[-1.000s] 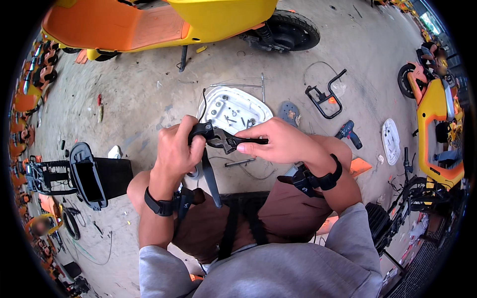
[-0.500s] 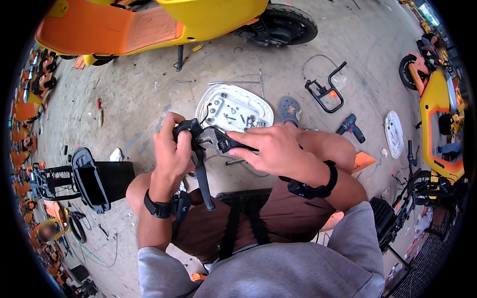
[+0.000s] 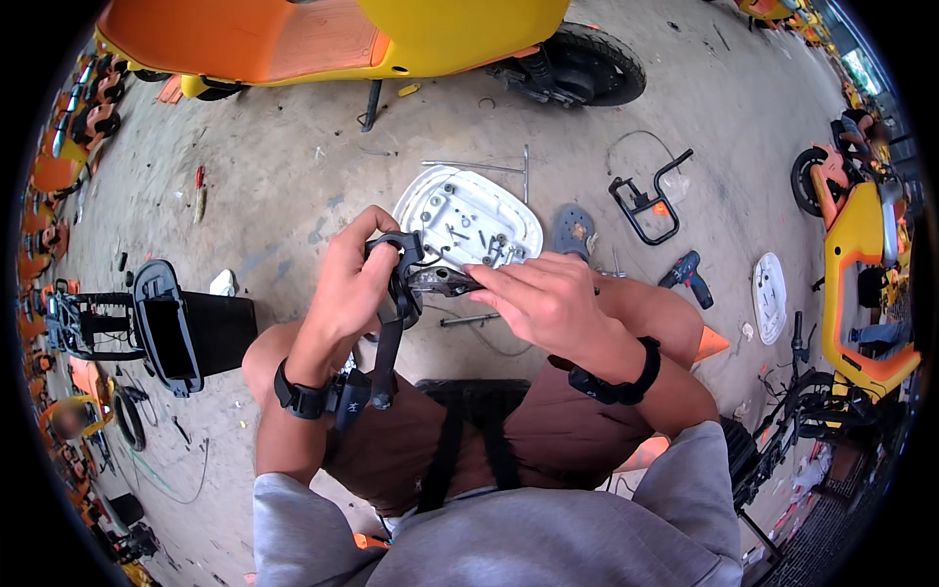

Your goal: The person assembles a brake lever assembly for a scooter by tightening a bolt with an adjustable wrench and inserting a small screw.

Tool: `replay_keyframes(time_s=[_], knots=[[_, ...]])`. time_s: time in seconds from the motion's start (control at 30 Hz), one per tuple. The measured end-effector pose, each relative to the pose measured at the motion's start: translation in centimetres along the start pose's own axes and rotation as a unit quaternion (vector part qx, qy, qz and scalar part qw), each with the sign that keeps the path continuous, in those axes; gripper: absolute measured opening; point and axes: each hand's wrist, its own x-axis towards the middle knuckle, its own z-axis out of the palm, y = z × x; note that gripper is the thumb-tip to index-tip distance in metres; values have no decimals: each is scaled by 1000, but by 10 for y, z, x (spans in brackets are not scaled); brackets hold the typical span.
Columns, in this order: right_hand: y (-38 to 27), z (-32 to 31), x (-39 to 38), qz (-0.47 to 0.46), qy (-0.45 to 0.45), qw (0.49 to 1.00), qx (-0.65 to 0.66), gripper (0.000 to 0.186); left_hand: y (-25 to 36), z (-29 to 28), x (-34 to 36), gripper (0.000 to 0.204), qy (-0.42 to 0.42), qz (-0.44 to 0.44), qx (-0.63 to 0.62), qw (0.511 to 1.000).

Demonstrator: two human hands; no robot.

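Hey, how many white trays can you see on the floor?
2. One white tray, with small metal parts in it, lies ahead of the left hand and right hand; another white tray lies farther right, past the drill. Others may be hidden.

A person (image 3: 572, 533) with bent knees, seen from above, works over a concrete floor (image 3: 284, 196). Left of centre, the left hand's grip (image 3: 354, 282) wraps a black brake lever (image 3: 387, 364) pointing toward six o'clock; at its three o'clock side, the right hand's grip (image 3: 550, 305) pinches a dark wrench (image 3: 452, 283). At twelve lies a white tray (image 3: 505, 203) of small hardware (image 3: 457, 233), then a yellow-and-orange scooter (image 3: 460, 39); at three, a cordless drill (image 3: 690, 277); at nine, a black box (image 3: 220, 335).
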Motion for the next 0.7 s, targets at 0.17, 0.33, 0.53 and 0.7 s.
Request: replay_keyframes(time_s=[0.17,0.33,0.53,0.7], knots=[[6,7,-3,-43,31,999,-11,33,6,-2,-3,12,-42,-5,-11,999],[12,8,-8,-73,46,996,-10,39,11,-1,-8,13,-49,16,-12,999],[12,0,0,-119,41,992,-27,41,18,-3,-12,14,-92,-21,-69,993],[11,-11,3,-154,41,985,-72,33,9,3,-14,11,-105,-37,-101,989]])
